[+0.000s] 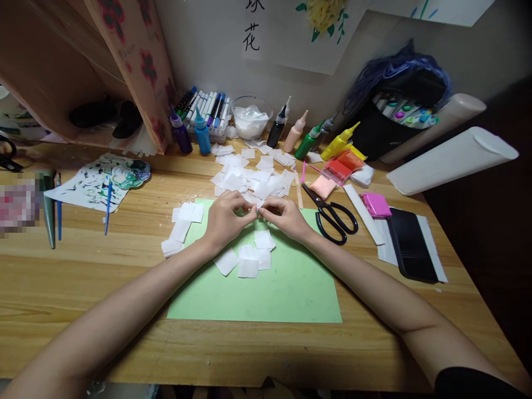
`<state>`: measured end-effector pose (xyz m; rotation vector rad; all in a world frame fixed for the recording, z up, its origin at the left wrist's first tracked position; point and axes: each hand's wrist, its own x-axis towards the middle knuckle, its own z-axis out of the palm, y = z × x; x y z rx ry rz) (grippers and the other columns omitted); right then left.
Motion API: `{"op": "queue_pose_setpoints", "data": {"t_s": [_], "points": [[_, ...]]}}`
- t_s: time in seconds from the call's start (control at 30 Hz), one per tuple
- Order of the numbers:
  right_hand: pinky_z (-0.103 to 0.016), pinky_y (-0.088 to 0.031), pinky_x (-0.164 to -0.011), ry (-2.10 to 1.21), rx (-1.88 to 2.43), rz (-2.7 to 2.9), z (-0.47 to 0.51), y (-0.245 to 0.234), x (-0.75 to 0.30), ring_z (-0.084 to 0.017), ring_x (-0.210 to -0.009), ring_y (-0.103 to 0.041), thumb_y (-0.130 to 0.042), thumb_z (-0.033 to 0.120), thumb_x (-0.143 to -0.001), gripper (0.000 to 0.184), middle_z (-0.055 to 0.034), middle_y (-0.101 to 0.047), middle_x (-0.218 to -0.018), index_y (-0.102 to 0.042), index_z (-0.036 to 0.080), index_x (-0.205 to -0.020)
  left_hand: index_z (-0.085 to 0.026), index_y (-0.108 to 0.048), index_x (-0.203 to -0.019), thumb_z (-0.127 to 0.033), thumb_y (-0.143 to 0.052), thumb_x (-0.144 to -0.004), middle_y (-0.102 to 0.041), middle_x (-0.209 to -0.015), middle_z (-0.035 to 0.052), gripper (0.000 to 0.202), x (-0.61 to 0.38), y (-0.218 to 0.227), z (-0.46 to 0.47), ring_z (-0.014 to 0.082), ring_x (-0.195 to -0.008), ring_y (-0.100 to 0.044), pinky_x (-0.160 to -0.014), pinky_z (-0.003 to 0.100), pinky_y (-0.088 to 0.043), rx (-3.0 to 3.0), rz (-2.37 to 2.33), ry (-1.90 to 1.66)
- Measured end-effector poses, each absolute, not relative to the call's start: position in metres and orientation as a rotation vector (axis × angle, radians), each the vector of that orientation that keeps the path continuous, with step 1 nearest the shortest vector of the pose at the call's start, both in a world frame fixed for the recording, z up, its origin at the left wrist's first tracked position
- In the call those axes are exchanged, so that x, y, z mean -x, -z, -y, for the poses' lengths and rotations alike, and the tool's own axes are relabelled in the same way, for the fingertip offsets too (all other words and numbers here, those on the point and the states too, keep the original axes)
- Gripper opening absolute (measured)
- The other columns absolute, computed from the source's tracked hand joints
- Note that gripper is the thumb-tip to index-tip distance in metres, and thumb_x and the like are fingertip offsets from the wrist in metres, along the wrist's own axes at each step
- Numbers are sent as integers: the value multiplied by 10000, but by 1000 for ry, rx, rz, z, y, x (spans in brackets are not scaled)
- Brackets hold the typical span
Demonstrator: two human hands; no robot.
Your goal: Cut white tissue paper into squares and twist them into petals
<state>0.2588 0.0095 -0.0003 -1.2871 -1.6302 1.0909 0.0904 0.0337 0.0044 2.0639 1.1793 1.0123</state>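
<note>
My left hand [228, 218] and my right hand [286, 216] meet over the upper part of a green sheet of paper [299, 288]. Thumbs and forefingers are pinched together around a small piece of white paper [259, 204], mostly hidden by the fingertips. Just beyond them lies a loose pile of white paper squares [236, 176] on the wooden table. More white squares [248, 261] rest on the green sheet below my hands, and a few others [181, 230] overlap its left edge.
Black-handled scissors [332, 216] lie right of the sheet. Paint bottles [307, 143], a glass bowl [250, 119] and a marker box [208, 111] line the wall. A paint-stained paper with a brush [108, 205] is at left. A black tray [415, 244] and pink clay pack [376, 205] sit at right.
</note>
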Motion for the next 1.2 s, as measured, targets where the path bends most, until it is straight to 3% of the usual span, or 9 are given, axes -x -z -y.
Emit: {"op": "queue_pose_setpoints", "data": {"t_s": [0.3, 0.7, 1.03, 1.2], "points": [[-255, -358, -581, -1097, 1292, 1624, -10, 0, -258, -110, -620, -487, -572, 253, -802, 171, -7, -563, -662, -615, 146, -676, -184, -668, -654, -247, -647, -752, -578, -636, 6, 118, -90, -6, -33, 143, -667, -501, -605, 280, -404, -2066, -1168, -1004], [-258, -381, -572, -1081, 1285, 1466, -10, 4, -258, -117, -616, -492, -620, 301, -757, 145, -6, -562, -670, -615, 160, -723, -222, -695, -897, -281, -571, -831, -589, -753, 20, 152, -91, -7, -31, 156, -770, -544, -674, 289, -431, -2160, -1089, -981], [-246, -348, -531, -911, 1354, 1635, -4, 0, -254, -102, -572, -430, -589, 255, -779, 152, 8, -521, -652, -533, 177, -661, -194, -661, -724, -238, -572, -808, -599, -708, 11, 130, -91, -4, -31, 144, -706, -544, -615, 268, -409, -2214, -1176, -955], [-240, -328, -518, -952, 1361, 1601, -5, 0, -256, -95, -554, -404, -572, 224, -771, 154, 29, -466, -609, -486, 181, -651, -193, -634, -738, -242, -549, -831, -602, -745, 13, 135, -91, -4, -30, 143, -737, -543, -620, 264, -401, -2199, -1180, -984]]}}
